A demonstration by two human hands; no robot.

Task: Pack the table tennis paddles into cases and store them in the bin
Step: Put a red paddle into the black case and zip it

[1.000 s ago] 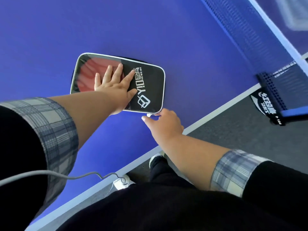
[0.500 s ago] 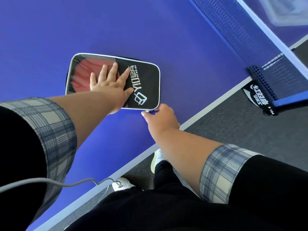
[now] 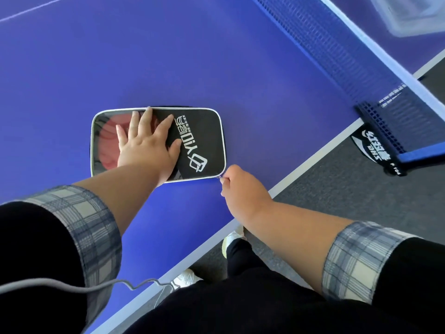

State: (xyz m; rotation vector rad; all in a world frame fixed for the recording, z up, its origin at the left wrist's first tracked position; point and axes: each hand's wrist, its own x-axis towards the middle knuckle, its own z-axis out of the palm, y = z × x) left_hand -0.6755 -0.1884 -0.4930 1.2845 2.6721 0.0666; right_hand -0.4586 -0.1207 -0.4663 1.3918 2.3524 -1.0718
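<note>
Case (image 3: 202,131) lies flat on the table (image 3: 216,56), just ahead of both hands, long axis running left to right. Left hand (image 3: 147,145) is spread flat on top, pinning it. Right hand (image 3: 243,189) pinches the zipper pull (image 3: 219,177) at the near right corner. The paddle (image 3: 106,145) shows red at the left end, so the handle probably points right.
</note>
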